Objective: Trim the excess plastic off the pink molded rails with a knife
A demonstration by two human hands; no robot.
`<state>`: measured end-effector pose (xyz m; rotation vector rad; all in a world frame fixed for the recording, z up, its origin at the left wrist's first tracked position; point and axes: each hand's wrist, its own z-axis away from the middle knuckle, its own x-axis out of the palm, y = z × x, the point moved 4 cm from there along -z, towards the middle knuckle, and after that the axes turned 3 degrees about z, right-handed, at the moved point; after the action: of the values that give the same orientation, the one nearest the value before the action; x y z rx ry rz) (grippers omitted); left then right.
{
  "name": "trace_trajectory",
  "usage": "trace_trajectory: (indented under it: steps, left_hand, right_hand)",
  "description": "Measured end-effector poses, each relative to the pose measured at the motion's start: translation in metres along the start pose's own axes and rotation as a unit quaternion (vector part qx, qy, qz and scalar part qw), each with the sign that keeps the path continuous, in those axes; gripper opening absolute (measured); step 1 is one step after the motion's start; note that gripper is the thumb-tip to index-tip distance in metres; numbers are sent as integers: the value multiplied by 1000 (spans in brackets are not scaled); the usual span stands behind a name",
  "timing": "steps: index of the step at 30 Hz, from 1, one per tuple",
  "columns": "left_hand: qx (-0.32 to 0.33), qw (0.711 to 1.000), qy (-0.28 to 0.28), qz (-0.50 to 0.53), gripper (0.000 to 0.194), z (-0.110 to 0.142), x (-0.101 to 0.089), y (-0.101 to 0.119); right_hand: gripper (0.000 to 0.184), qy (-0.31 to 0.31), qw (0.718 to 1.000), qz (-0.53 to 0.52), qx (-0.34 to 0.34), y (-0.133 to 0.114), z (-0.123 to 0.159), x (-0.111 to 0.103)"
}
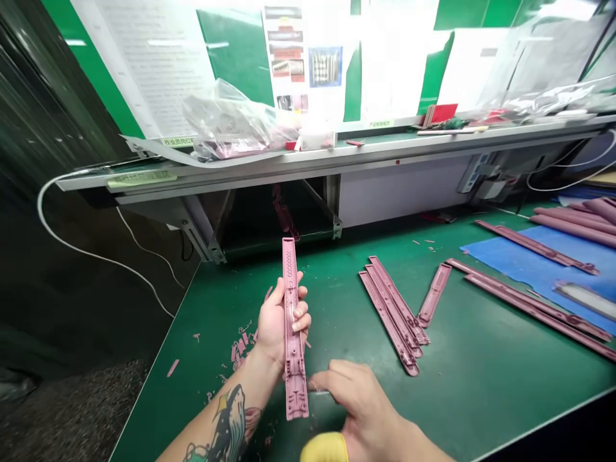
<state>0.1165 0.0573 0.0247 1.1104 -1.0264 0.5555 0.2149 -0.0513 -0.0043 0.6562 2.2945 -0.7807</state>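
My left hand (276, 317) is wrapped round a long, narrow pink plastic housing part (291, 346), held upright with its ribbed, hollow inner side toward me. Just to the right of the part's lower end is my right hand (353, 391), its fingers curled round a tool with a thick yellow handle (325, 447). A thin, pale tip shows by the index finger, close to the part's edge; I cannot make out its exact shape. Pink plastic scraps (240, 346) lie on the table around my left forearm.
Several similar pink parts (392, 308) lie on the green table (332, 301), with a shorter pink piece (436, 295) beside them. Longer pink strips (524, 308) lie by a blue sheet (520, 253) at right. A metal shelf (269, 168) bearing a plastic bag (231, 122) runs across the back.
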Motion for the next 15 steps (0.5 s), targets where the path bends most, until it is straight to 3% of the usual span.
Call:
trace_trajectory:
  steps: [5,10,12,13,14,15]
  left_hand:
    - [-18,996,-41,72,39,12,6,-2]
    - [-47,993,-39,105,42,17,5,-5]
    - [-44,993,-33,102,41,15,2,-3]
    - [-37,994,-29,95,40,14,0,-1]
    - [-30,996,-22,86,38,13,-2,2]
    - [-22,997,-13,73,37,11,-5,5]
  right_hand:
    - [66,8,1000,26,8,-2,-11,5]
    - [51,-18,999,0,-44,-15,-5,10]
    - [47,-30,994,-97,-41,-20,8,16]
    - [46,-30,983,-180,-6,-20,16,21]
    - [46,-30,958,-281,48,-18,26,29]
    - [49,-21,914,-384,132,-12,36,39]
